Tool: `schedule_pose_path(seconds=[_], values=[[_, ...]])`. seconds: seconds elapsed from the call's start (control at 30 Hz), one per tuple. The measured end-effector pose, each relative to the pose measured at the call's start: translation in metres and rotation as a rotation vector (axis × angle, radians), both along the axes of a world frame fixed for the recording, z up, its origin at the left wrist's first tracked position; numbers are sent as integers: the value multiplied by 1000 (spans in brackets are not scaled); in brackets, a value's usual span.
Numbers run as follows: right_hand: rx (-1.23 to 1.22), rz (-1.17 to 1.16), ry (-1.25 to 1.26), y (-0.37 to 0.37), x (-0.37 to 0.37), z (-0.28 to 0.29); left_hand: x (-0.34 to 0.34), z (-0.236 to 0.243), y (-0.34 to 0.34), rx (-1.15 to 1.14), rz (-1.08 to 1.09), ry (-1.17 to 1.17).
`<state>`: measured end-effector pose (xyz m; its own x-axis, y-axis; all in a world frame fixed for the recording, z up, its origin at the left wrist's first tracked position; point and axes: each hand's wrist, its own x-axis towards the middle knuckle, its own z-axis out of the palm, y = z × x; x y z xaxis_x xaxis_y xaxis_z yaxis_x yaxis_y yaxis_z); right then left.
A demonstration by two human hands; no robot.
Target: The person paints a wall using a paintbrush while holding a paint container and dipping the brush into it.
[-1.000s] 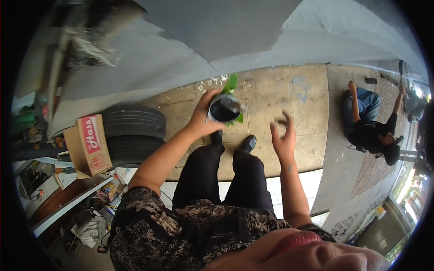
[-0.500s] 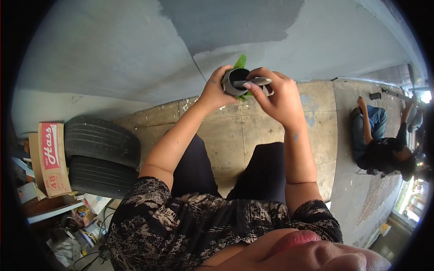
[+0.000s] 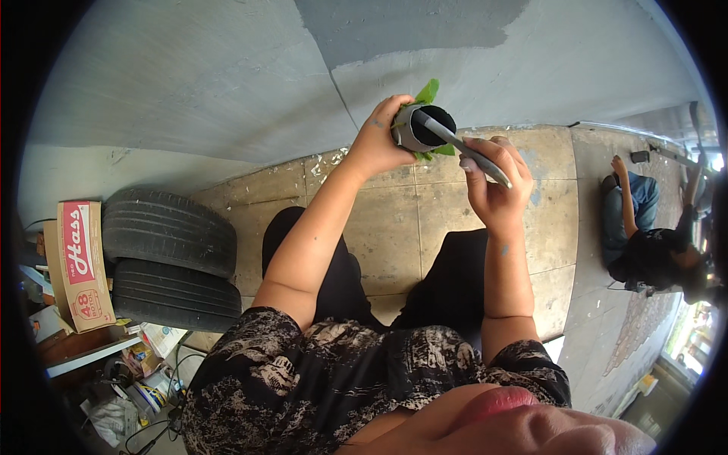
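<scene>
— Grey-painted wall [image 3: 227, 68] and tan floor tiles [image 3: 394, 227] behind; what are the hands doing?

— Raised at arm's length, the left hand [image 3: 379, 140] is clasped around a small dark pot [image 3: 421, 127] with green leaves [image 3: 429, 92], while the right hand [image 3: 497, 186] grips a grey tool [image 3: 462, 148], possibly a brush, its tip inside the pot's mouth.

— Nearby?

— Stacked tyres [image 3: 167, 265], a cardboard box [image 3: 80, 262], and a seated person [image 3: 648, 243] at right.
</scene>
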<state>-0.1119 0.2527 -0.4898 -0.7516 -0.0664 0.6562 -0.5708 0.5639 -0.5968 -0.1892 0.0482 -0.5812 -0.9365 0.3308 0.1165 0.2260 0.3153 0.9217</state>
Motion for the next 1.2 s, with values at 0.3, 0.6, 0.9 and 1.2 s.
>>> schedule_pose_path(seconds=[0.3,0.6,0.9,1.2], values=[[296,204,44,0,49,41,55,10,-15,-62,12,44],[340,131,159,-10,74,20,74,6,-14,14,47,-127],[238,76,143,-8,59,8,70,-6,-23,-76,60,-87],[-305,-171,-250,-20,55,-1,55,-14,-15,-224,108,63]])
